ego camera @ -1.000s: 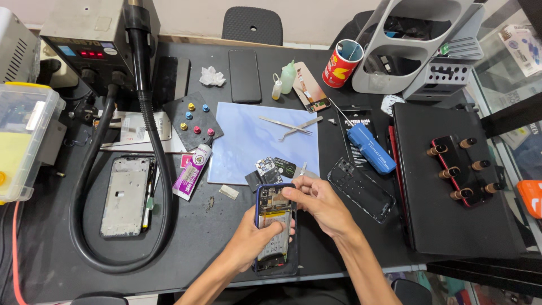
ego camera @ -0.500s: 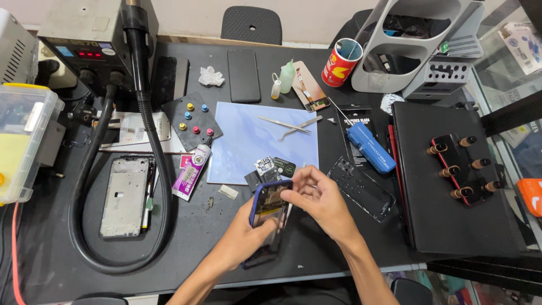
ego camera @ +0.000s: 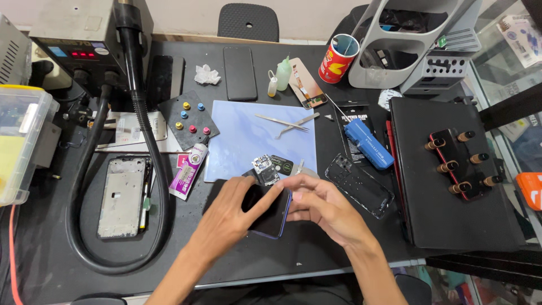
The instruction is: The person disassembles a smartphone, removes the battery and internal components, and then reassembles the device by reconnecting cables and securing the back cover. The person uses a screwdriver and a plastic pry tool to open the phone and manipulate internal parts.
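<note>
Left hand: the left hand [ego camera: 228,217] lies palm down over the dark phone [ego camera: 270,210], fingers spread flat on its black face and pinning it rather than closing round it.
Right hand: the right hand [ego camera: 322,206] closes lightly on the phone's right edge, its fingertips [ego camera: 294,182] curled at the top right corner.
Phone: it lies face up near the front edge of the black work table [ego camera: 316,254], just below the pale blue mat [ego camera: 248,141].
Change: half a second ago the phone stood tilted up between the hands with its open, blue-rimmed back showing; now it is turned over and pressed down, so the work looks to have passed from handling the inside to seating the screen.
Just beyond: a small circuit board [ego camera: 264,167] sits at the mat's near edge, touching the phone's far end.
Further out: tweezers [ego camera: 285,123] on the mat, a clear back cover [ego camera: 358,185] to the right, a glue tube [ego camera: 189,169] and a bare metal phone frame [ego camera: 119,196] to the left.
</note>
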